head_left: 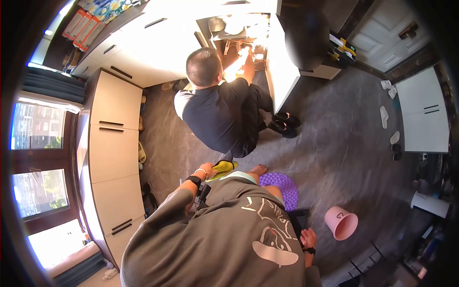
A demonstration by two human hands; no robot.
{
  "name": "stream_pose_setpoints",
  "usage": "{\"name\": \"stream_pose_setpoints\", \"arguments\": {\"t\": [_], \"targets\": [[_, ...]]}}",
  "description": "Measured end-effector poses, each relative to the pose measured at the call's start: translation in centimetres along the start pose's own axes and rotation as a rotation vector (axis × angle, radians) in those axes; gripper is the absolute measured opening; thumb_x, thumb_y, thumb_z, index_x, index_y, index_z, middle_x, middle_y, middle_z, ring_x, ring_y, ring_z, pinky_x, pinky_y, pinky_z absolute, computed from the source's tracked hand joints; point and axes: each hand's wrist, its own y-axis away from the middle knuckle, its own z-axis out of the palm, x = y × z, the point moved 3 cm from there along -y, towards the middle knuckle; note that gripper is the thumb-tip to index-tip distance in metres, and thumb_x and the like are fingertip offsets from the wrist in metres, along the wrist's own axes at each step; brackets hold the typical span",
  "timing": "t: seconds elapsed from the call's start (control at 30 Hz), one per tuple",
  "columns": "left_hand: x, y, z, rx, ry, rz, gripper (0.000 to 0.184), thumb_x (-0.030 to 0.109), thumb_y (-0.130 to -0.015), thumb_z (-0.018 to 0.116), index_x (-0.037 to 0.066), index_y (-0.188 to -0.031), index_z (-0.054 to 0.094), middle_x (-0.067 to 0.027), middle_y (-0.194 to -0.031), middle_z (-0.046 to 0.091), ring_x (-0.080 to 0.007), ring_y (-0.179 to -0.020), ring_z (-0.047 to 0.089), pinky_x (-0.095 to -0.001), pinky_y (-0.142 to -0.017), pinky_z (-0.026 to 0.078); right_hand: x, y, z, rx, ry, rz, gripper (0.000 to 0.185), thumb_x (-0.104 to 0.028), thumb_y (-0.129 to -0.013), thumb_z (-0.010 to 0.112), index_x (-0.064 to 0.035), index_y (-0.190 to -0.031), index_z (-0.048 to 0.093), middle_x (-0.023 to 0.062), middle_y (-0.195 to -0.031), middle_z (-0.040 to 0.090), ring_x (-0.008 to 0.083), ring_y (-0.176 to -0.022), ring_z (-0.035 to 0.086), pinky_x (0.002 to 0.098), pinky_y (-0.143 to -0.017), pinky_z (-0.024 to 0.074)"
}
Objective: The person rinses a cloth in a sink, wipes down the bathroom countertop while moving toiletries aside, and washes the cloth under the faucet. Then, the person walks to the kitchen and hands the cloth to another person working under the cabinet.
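Note:
My left hand (205,171), with a pale bracelet and a black wristband, reaches forward with its fingers closed at a yellow-green item (223,167) with a dark edge, whose exact kind I cannot make out. My right hand (309,237) hangs low at my side beside something black, its fingers loosely bent and apart with nothing visible in them. A bare foot (259,169) of mine rests at the edge of a purple knobbly mat (286,190). A pink bin (341,223) with a heart mark lies tipped on the floor, right of my right hand.
A person (215,110) in dark clothes crouches ahead, reaching into a brightly lit cabinet (239,36) with its door (283,71) standing open. Tall pale cupboards (114,158) line the left. Slippers (384,117) lie near a white cabinet (423,112) at right.

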Motion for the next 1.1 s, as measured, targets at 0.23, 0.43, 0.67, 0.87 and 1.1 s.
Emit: {"name": "stream_pose_setpoints", "arguments": {"t": [0.23,0.43,0.67,0.87,1.1], "targets": [[1.2,-0.2,1.6,0.039,0.069,-0.068,0.039,0.034,-0.068,0.05,0.003,-0.09,0.057,-0.0203,-0.086,0.057,-0.0344,-0.085,0.053,-0.0381,-0.075,0.042,-4.6,-4.5,-1.4,-0.158,0.265,0.046,0.042,-0.02,-0.08,0.048,-0.0059,-0.118,0.037,0.0096,-0.101,0.052,0.0193,-0.085,0.054,0.0344,-0.071,0.0422],[2.1,3.1,5.5,0.063,0.24,-0.285,0.038,0.032,-0.068,0.051,0.004,-0.093,0.057,-0.0188,-0.092,0.057,-0.032,-0.088,0.054,-0.0368,-0.078,0.042,-11.7,-7.4,-4.2,-0.351,0.745,-0.132,0.038,-0.019,-0.079,0.047,-0.0058,-0.113,0.04,0.0068,-0.089,0.053,0.0172,-0.079,0.055,0.0315,-0.06,0.0441],[5.3,6.1,10.9,-0.092,0.137,-0.425,0.041,0.032,-0.068,0.053,0.004,-0.099,0.055,-0.0169,-0.101,0.054,-0.0294,-0.097,0.05,-0.0343,-0.083,0.04,-18.5,-12.9,-6.8,-0.198,0.36,-0.095,0.043,-0.023,-0.081,0.045,-0.0049,-0.119,0.035,0.0151,-0.108,0.048,0.0246,-0.092,0.052,0.0396,-0.073,0.0404],[9.0,5.0,13.8,-0.011,0.226,-0.353,0.04,0.03,-0.068,0.05,0.002,-0.096,0.056,-0.0197,-0.096,0.055,-0.0321,-0.093,0.052,-0.0362,-0.079,0.042,-19.0,-16.7,-8.9,-0.2,0.512,-0.068,0.043,-0.025,-0.081,0.044,-0.0051,-0.119,0.034,0.0157,-0.113,0.045,0.0258,-0.094,0.051,0.0401,-0.079,0.038],[11.9,4.0,16.5,0.026,0.215,-0.219,0.038,0.03,-0.069,0.049,0.003,-0.094,0.056,-0.0198,-0.095,0.055,-0.0321,-0.092,0.052,-0.0369,-0.08,0.04,-6.9,-41.3,-23.0,-0.543,0.06,0.042,0.028,-0.026,-0.081,0.045,-0.0082,-0.103,0.044,0.0087,-0.091,0.053,0.0199,-0.079,0.052,0.0318,-0.06,0.0438]]}}
